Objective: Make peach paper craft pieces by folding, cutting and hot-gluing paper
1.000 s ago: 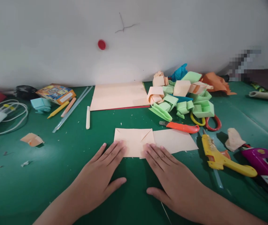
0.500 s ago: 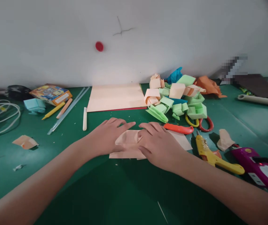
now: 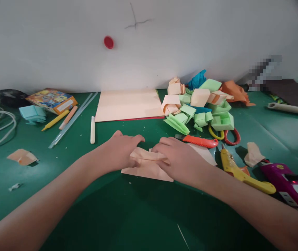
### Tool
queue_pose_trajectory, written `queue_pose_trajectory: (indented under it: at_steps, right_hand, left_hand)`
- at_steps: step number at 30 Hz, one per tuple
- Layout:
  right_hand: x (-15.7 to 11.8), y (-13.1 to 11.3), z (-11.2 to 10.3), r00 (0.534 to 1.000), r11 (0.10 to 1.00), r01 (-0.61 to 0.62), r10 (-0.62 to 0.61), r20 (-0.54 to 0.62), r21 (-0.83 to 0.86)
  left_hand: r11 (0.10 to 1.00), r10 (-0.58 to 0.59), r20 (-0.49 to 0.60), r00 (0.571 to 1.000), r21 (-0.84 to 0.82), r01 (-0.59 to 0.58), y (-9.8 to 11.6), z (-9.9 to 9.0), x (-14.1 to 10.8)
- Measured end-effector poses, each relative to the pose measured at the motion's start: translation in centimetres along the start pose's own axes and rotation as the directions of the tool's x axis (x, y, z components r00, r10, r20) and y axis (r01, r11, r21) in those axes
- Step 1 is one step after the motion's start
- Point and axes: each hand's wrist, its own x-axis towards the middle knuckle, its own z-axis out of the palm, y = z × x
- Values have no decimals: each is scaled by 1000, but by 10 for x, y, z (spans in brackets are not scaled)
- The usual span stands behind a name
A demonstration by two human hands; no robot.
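Observation:
A peach folded paper [image 3: 146, 166] lies on the green table [image 3: 112, 216] in front of me. My left hand [image 3: 117, 151] grips its left part, fingers curled over the far edge. My right hand [image 3: 181, 158] holds its right part, pinching a raised fold between the two hands. A second peach sheet [image 3: 205, 154] pokes out flat from under my right hand.
Behind lie a large peach sheet [image 3: 129, 104], a white stick [image 3: 92, 129] and a heap of folded green, peach and blue papers [image 3: 201, 106]. An orange cutter [image 3: 201, 141], scissors [image 3: 226, 136], a yellow glue gun [image 3: 240, 170] and a purple tool [image 3: 290, 183] sit right. A box [image 3: 51, 100], pens and cables sit left.
Both hands slid from the near edge of the flat paper up over it. They now pinch a raised fold along its far side.

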Motion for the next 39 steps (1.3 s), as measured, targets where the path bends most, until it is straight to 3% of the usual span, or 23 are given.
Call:
queue_pose_trajectory:
  at_steps: [3,6,9,10,11,14,19,29,39]
  right_hand:
    - [-12,-9,5,998,998,56,-56,4,-2]
    - [-28,-19,17,991,991,123,-125,-38,-60]
    - [-44,-24,31,977,974,175,-190,-100,-147]
    - [-49,-25,36,973,969,180,-200,-110,-170]
    - [-53,-25,40,971,964,183,-207,-116,-190]
    - [-63,-25,52,977,961,167,-192,-96,-219]
    - [-68,-25,59,992,979,121,-123,0,-164]
    - [-68,-25,51,992,983,126,-121,44,-134]
    - [-67,-28,53,992,979,129,-126,31,-155]
  left_hand:
    - [996,64,-62,996,65,-60,5,4,-11]
    - [973,183,-164,969,169,-155,11,22,-26]
    - [929,323,-365,873,298,-219,18,54,-42]
    - [917,350,-436,829,339,-209,20,66,-47]
    - [917,345,-465,815,354,-186,22,76,-52]
    - [938,295,-464,835,307,-160,25,96,-61]
    - [945,313,-390,866,220,-243,18,91,-60]
    - [932,362,-372,855,148,-331,-3,81,-45]
    - [914,405,-378,833,207,-350,-1,84,-44]
